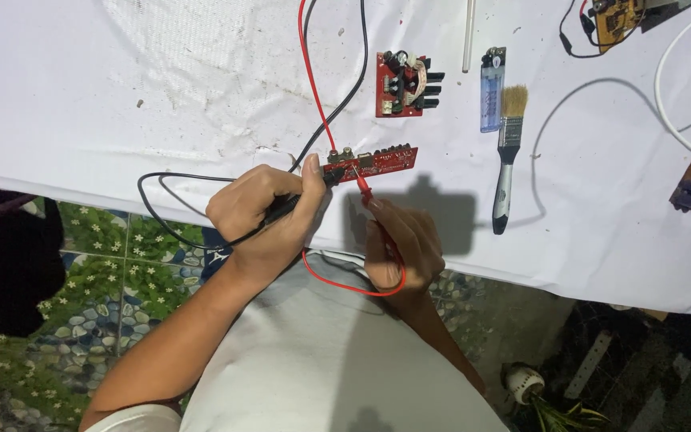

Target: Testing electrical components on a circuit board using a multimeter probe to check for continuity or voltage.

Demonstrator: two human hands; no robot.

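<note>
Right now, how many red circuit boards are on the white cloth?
2. One long red circuit board lies at the near edge under both probes; a smaller red circuit board sits just beyond it. The brown boards at the right are not counted.

White-clothed table, two red circuit boards, blue lighter, paintbrush, white cable, black and red leads

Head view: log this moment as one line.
left hand: holds black probe | right hand: holds red probe | both tips on long red circuit board | white table cloth
</note>
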